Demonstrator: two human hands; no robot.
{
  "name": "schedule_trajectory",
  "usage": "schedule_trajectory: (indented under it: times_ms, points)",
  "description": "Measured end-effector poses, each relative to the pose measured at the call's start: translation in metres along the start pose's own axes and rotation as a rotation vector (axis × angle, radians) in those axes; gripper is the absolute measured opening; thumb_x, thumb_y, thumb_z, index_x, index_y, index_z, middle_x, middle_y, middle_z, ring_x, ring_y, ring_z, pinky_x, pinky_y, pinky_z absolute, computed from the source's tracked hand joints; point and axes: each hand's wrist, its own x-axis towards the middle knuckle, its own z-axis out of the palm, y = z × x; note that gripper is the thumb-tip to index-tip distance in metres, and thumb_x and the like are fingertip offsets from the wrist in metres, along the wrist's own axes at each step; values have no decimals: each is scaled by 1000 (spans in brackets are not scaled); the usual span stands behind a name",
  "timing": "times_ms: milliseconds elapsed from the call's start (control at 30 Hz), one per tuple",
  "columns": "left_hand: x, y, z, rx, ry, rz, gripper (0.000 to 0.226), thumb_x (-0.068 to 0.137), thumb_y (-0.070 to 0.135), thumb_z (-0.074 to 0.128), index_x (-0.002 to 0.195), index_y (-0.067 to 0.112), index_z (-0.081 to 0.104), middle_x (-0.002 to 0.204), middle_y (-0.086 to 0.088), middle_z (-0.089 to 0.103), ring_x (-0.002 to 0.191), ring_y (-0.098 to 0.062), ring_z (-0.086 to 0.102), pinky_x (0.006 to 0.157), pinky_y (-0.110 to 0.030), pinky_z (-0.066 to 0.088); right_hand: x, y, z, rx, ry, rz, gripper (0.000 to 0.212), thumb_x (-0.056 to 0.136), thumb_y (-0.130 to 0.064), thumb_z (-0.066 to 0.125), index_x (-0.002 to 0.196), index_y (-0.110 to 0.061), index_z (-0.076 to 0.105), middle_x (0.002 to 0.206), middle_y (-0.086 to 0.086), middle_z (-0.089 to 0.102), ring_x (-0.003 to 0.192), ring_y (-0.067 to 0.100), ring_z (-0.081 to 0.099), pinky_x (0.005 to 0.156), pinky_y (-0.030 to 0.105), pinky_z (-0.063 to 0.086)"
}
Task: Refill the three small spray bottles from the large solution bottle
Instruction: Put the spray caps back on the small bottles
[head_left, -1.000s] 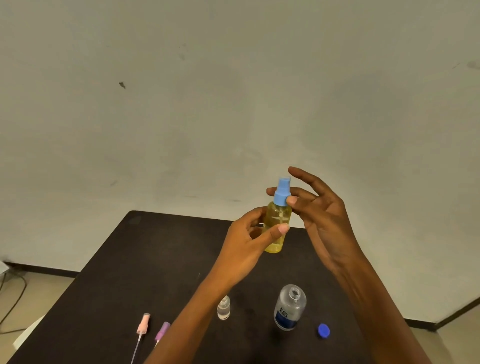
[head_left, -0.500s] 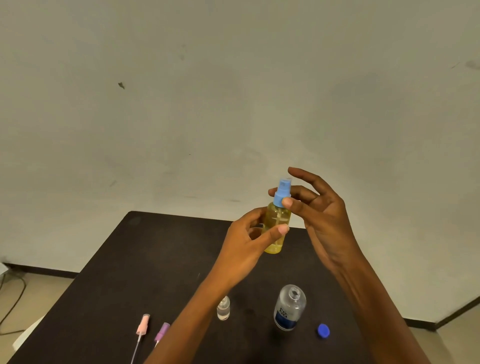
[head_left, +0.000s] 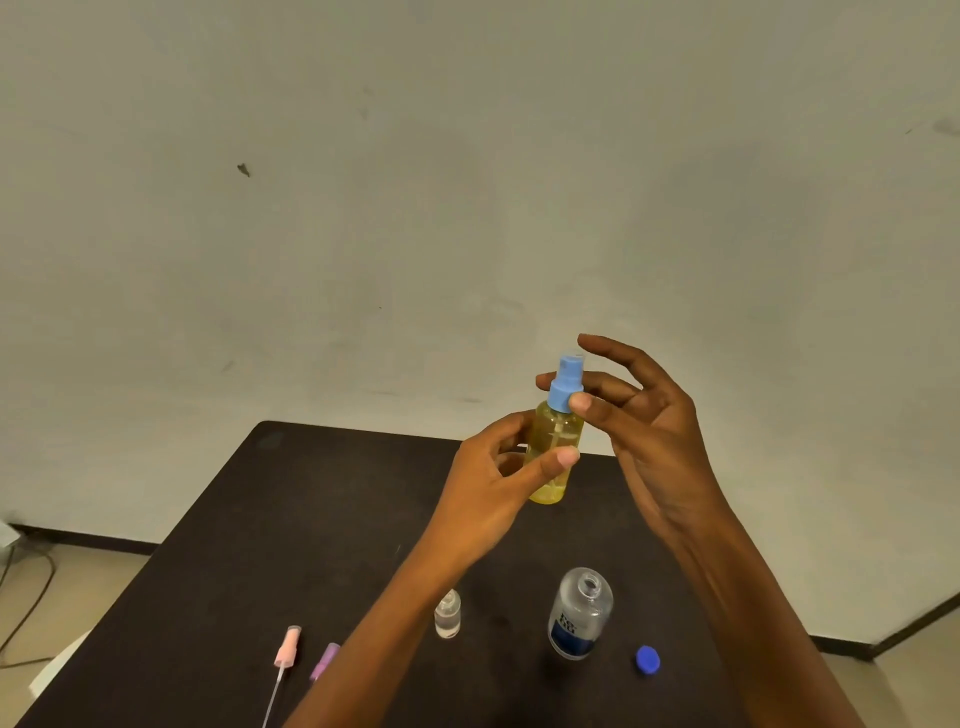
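Spray bottle (head_left: 553, 452) is up in the air over the far half of the table (head_left: 260, 519), long axis upright w/ a slight lean, blue sprayer (head_left: 566, 387) on top. Left hand (head_left: 498, 483) clamps the yellow body from the left, thumb across the front, fingers behind. Right hand (head_left: 649, 431) comes in from the right & is nearer the top: thumb + a finger pinch the sprayer collar, other fingers fanned loose. So the twist axis runs straight up through the neck; prob. the head is being screwed on or off, can't tell which. Below, toward the near edge: big bottle (head_left: 579, 616) upright, mouth open, its blue cap (head_left: 648, 661) just to its right; small clear bottle (head_left: 448, 616) to its left, no top; pink sprayer (head_left: 287, 647) & purple sprayer (head_left: 326, 660) lying flat further left. Plain pale wall (head_left: 363, 208) behind; floor (head_left: 78, 571) w/ a cable (head_left: 36, 613) at left.
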Motion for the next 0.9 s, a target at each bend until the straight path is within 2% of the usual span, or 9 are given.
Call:
schedule_trajectory:
  times_ms: [100, 267, 367, 433, 533, 667, 733, 800, 900]
  points:
    - [-1, 0, 0, -2, 45, 6, 31, 81, 24, 67, 107, 35, 54, 105, 14, 63, 94, -5, 63, 75, -7, 50, 0, -1, 1, -18, 37, -15, 48, 66, -13, 69, 112, -17, 55, 89, -2, 73, 91, 20, 69, 73, 22, 53]
    - [-4, -1, 6, -43, 96, 43, 35, 79, 15, 69, 100, 40, 56, 88, 25, 67, 85, 9, 64, 68, -6, 48, 0, 3, 6, -103, 136, -52, 46, 58, -19, 76, 100, -20, 59, 81, 0, 71, 86, 25, 67, 81, 39, 54]
    - [-5, -6, 11, -89, 141, 59, 37, 77, 13, 71, 100, 40, 59, 79, 25, 71, 82, 1, 68, 66, -12, 53, 0, 6, 8, -157, 192, -86, 42, 60, -9, 79, 94, -20, 57, 73, -8, 67, 71, 10, 58, 72, 27, 52]
    - [-7, -9, 15, -85, 189, 76, 37, 72, 21, 72, 100, 42, 59, 78, 23, 71, 81, -5, 70, 66, -16, 55, -1, 8, 12, -189, 229, -107, 44, 62, -2, 80, 91, -23, 55, 72, -10, 64, 68, 8, 53, 67, 22, 50]
    - [-9, -13, 19, -71, 261, 77, 38, 66, 33, 69, 102, 41, 60, 76, 17, 72, 80, -10, 70, 69, -20, 57, -5, 11, 20, -267, 302, -147, 45, 64, -3, 80, 89, -27, 51, 78, -9, 60, 68, 4, 51, 65, 15, 47]
    - [-11, -18, 25, -49, 350, 62, 40, 78, 18, 68, 117, 23, 62, 91, 4, 72, 87, -13, 70, 77, -27, 58, -10, 18, 33, -357, 410, -189, 46, 67, -7, 79, 85, -31, 45, 80, -10, 56, 73, 1, 51, 66, 9, 43]
    - [-12, -21, 27, -62, 392, 57, 38, 80, 13, 67, 113, 31, 59, 91, 8, 71, 86, -10, 70, 75, -23, 57, -10, 21, 39, -384, 457, -199, 46, 68, -8, 78, 82, -32, 42, 79, -11, 54, 73, -1, 49, 66, 8, 42]
    - [-13, -22, 29, -77, 424, 65, 37, 81, 9, 66, 112, 29, 59, 85, 16, 70, 83, -4, 69, 70, -15, 55, -11, 25, 44, -413, 492, -214, 46, 70, -8, 77, 79, -32, 40, 77, -12, 51, 72, -2, 47, 66, 8, 40]
    - [-14, -26, 31, -97, 432, 72, 34, 82, 4, 64, 104, 30, 62, 75, 24, 70, 80, 1, 69, 68, -12, 53, -11, 30, 47, -470, 513, -233, 46, 71, -7, 76, 77, -34, 38, 76, -14, 48, 72, -4, 46, 66, 7, 39]
